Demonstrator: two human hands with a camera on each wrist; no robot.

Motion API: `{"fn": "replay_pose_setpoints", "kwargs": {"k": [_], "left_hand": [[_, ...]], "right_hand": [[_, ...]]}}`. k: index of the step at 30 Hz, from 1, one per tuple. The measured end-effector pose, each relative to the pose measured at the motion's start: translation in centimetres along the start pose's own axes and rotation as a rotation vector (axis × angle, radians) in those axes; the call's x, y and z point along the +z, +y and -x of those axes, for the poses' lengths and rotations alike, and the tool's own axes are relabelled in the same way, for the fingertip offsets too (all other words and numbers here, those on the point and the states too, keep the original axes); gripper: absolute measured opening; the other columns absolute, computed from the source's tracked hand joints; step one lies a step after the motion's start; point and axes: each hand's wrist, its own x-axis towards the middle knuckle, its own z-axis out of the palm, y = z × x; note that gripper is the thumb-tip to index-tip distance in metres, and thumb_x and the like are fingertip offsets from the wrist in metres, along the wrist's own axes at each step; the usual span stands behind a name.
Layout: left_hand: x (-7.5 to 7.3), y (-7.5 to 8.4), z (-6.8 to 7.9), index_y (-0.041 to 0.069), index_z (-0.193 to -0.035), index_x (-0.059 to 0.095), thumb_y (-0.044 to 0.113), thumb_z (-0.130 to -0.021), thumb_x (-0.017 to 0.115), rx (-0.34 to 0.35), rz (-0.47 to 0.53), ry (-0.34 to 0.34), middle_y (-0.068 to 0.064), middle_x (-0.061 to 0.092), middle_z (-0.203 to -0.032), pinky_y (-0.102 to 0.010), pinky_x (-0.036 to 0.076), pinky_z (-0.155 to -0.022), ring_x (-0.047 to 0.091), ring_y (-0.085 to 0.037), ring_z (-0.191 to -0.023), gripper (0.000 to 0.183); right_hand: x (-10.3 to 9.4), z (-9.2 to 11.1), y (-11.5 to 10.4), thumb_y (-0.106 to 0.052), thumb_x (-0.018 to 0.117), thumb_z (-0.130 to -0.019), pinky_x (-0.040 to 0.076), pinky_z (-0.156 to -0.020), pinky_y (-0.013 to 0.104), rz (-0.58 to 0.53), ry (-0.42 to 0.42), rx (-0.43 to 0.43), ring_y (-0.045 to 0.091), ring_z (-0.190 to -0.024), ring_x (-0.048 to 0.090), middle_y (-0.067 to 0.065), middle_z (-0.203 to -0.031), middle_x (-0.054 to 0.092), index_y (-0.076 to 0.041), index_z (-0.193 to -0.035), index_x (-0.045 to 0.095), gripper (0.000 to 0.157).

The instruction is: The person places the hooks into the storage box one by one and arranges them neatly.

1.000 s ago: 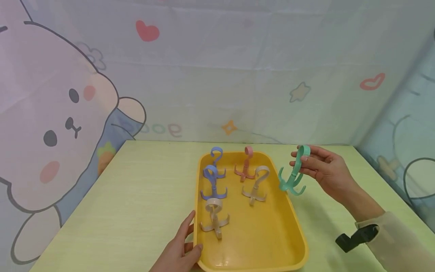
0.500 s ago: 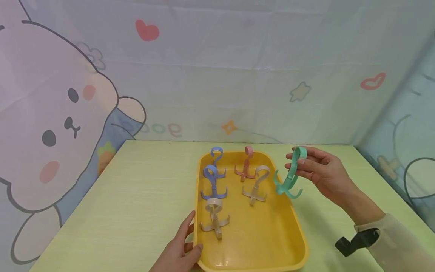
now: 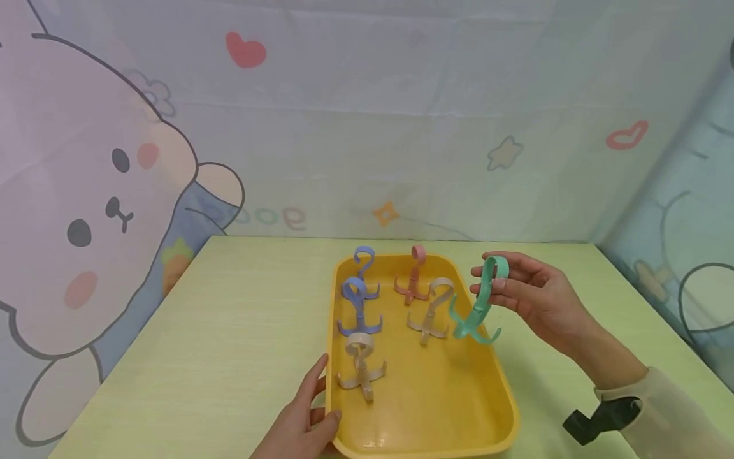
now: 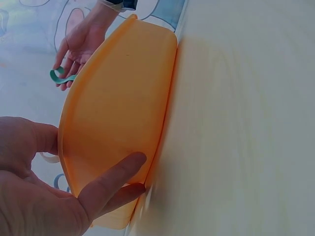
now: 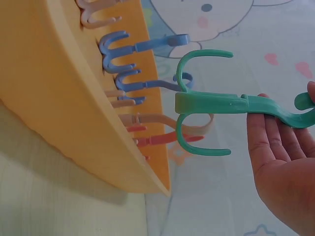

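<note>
A green multi-prong hanging hook (image 3: pixel 480 306) is pinched near its top loop by my right hand (image 3: pixel 541 299), prongs pointing down over the tray's right rim. In the right wrist view the green hook (image 5: pixel 211 103) extends from the fingers toward the tray. My left hand (image 3: pixel 301 417) holds the left wall of the yellow tray (image 3: pixel 424 408), thumb at the rim and fingers against the outer side, as the left wrist view also shows. Inside the tray stand two blue hooks (image 3: pixel 360 312), a pink hook (image 3: pixel 414 280) and two beige hooks (image 3: pixel 364 376).
The tray sits on a pale green table (image 3: pixel 229 331). Behind it hangs a cloth backdrop (image 3: pixel 344 140) printed with a cartoon animal and hearts. A black strap device (image 3: pixel 602 417) is on the right wrist.
My right hand has carried the green hook left and slightly down, from beside the tray's right rim to over it. The left hand keeps its place on the tray.
</note>
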Motion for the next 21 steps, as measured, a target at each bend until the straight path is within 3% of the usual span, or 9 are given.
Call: {"fn": "replay_pose_setpoints", "kwargs": {"k": [15,21], "left_hand": [[-0.2,-0.4,-0.3,0.014,-0.172,0.003,0.018,-0.103,0.061,-0.014,-0.051,0.02,-0.037,0.022,-0.168,-0.041,0.065,-0.085,0.07,-0.034,-0.121,0.09],[0.0,0.1,0.0,0.011,-0.171,0.002,0.016,-0.103,0.06,-0.009,-0.04,0.017,-0.039,0.022,-0.167,-0.043,0.065,-0.085,0.069,-0.038,-0.122,0.089]], "right_hand": [[1.2,1.2,1.4,0.012,0.047,-0.105,0.06,-0.102,0.034,-0.006,-0.086,0.006,0.023,-0.116,0.076,0.007,-0.129,0.076,-0.008,-0.14,0.065,0.044],[1.4,1.6,2.0,0.013,0.05,-0.104,0.059,-0.103,0.032,-0.028,-0.087,0.049,0.021,-0.117,0.075,0.008,-0.125,0.078,-0.011,-0.138,0.067,0.045]]}}
